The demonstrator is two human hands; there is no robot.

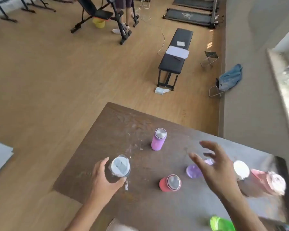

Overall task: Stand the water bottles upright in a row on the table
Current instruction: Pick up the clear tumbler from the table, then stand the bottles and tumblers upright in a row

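Note:
On the dark brown table point(117, 124) several bottles stand upright. A pink-purple bottle with a metal lid point(158, 140) is farthest from me. A red bottle with a metal lid point(170, 182) stands nearer. My left hand point(103, 179) is wrapped around a clear bottle with a white lid point(119, 168) near the table's left edge. My right hand point(212, 165) hovers with fingers spread over a lilac bottle point(193, 171), partly hiding it. A white-lidded bottle point(241, 169) and a blurred pink bottle point(267, 180) sit at the right.
A green object point(221, 224) lies at the near right edge of the table. Beyond the table a black bench point(175, 57) stands on the wooden floor. Exercise equipment and a person's legs point(125, 17) are at the far end. A grey wall runs along the right.

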